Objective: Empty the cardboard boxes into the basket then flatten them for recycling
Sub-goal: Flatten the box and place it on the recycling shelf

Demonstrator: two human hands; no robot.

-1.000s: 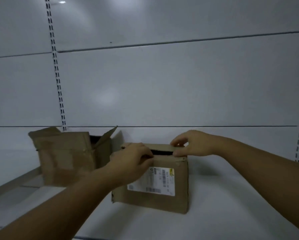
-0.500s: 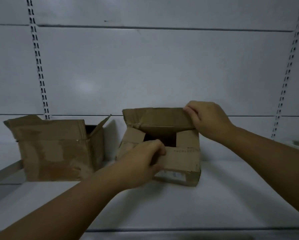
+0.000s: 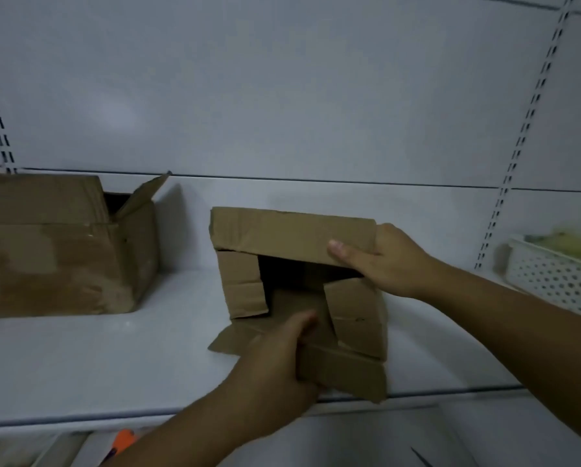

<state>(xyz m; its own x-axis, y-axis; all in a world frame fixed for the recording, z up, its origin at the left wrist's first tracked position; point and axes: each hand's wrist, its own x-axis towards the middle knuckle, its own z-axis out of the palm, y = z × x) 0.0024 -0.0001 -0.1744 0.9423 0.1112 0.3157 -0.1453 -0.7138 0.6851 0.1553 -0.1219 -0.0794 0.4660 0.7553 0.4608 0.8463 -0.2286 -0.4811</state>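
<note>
Right, the left hand is curled round the bottom flap and the right hand pinches the top flap, thumb on its front face. Between them the box is tipped on its side at the shelf edge, its mouth facing the camera and its flaps spread. The inside is dark. No goods show in there, though I can't tell for certain that it's empty.

Out to the left, well apart, the second box stands upright with a flap raised. What it holds is hidden. Far right, the white perforated basket sits on the shelf with something yellowish in it, so some emptying looks done.

My read is that we're early to midway. This box looks ready for collapsing but isn't flat yet, and the second box hasn't been flattened either. An orange thing peeks out below the shelf, too blurred to name.
</note>
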